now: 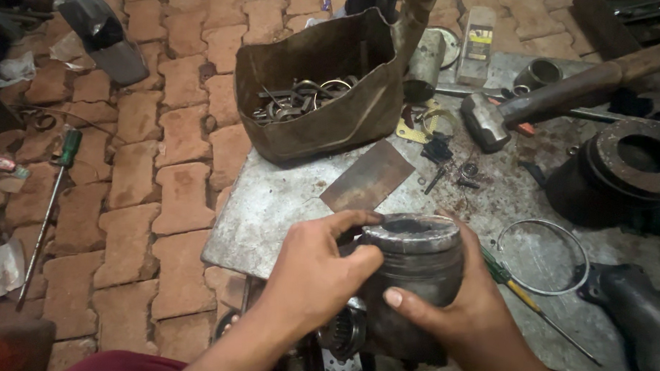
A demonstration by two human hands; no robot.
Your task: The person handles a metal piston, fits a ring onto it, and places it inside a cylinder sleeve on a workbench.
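Observation:
Both of my hands hold a dark metal piston (419,266), a stubby cylinder with grooves around its upper part and a scuffed pale rim, over the near edge of a metal work plate (272,209). My left hand (315,274) wraps its left side, fingers curled over the top rim. My right hand (466,305) cups it from the right and below, thumb pressed against the front wall. A toothed shaft end (342,333) shows just below the piston.
A worn leather bag (319,91) of rings and metal parts stands at the back. A flat rusty sheet (366,177), a hammer (546,101), a heavy round casting (629,160), a wire ring (544,257) and a green-handled screwdriver (524,296) lie on the plate. Another screwdriver (49,206) lies on the brick floor.

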